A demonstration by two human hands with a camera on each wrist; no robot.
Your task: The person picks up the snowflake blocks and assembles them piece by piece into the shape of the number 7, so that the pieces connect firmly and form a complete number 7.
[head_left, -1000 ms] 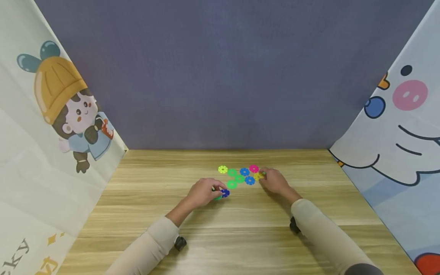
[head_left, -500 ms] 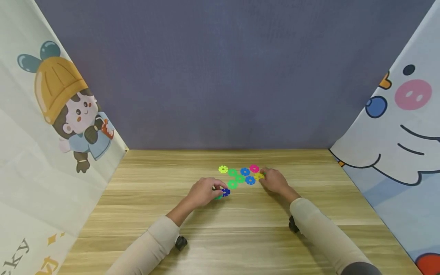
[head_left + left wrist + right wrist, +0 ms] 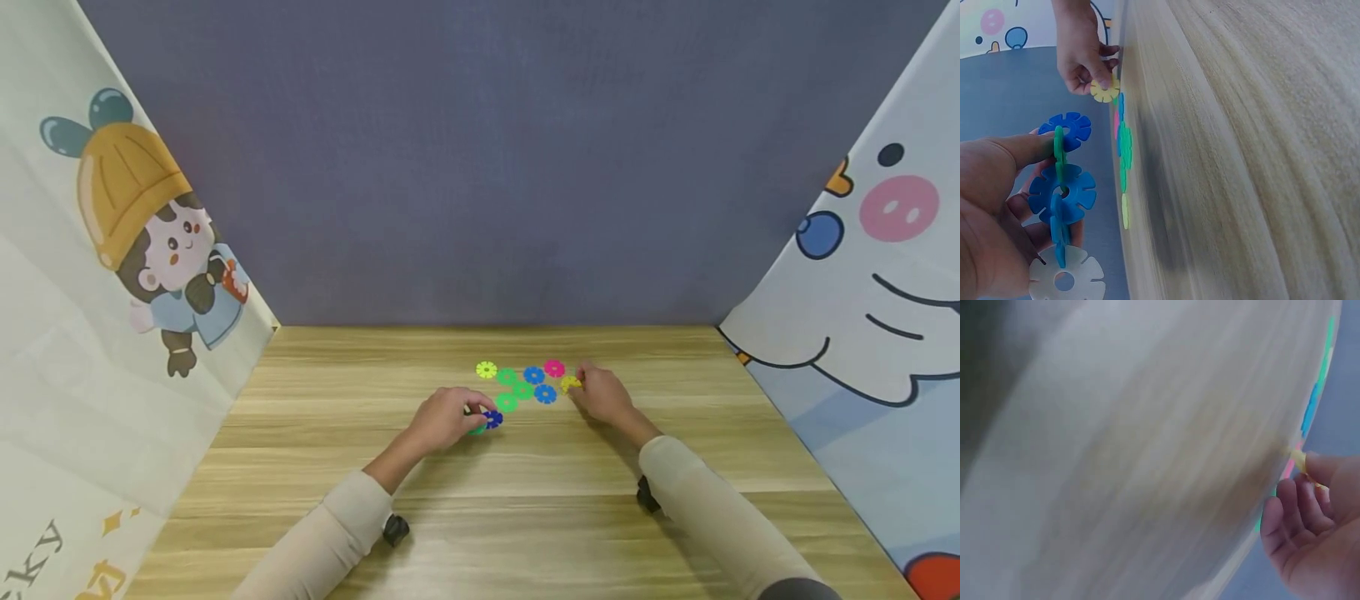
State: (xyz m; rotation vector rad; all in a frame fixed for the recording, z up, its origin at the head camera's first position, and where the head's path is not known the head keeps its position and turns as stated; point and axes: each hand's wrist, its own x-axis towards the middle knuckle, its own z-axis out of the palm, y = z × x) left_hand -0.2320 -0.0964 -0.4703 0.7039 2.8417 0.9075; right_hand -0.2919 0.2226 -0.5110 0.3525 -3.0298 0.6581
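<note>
In my left hand (image 3: 442, 419) is a chain of slotted plastic discs joined edge to edge. The left wrist view shows its dark blue disc (image 3: 1074, 134) at the far end, a green disc (image 3: 1060, 153) set crosswise, blue discs (image 3: 1079, 199) in the middle and a white disc (image 3: 1088, 272) nearest the camera. My thumb presses near the green disc, with fingers curled behind the chain. My right hand (image 3: 606, 395) pinches a yellow slotted disc (image 3: 1105, 91) between thumb and fingers, just off the right side of the loose discs. The two hands are apart.
Loose discs lie flat on the wooden table (image 3: 480, 517) between the hands: a pink disc (image 3: 554, 368), blue discs (image 3: 545, 394), green discs (image 3: 507, 402) and a yellow-green disc (image 3: 486, 370). A dark grey panel (image 3: 480, 167) stands behind; printed cloths flank both sides.
My right hand has shifted slightly to the right with the yellow disc, away from the pink and blue discs. The left hand and its chain stay almost still.
</note>
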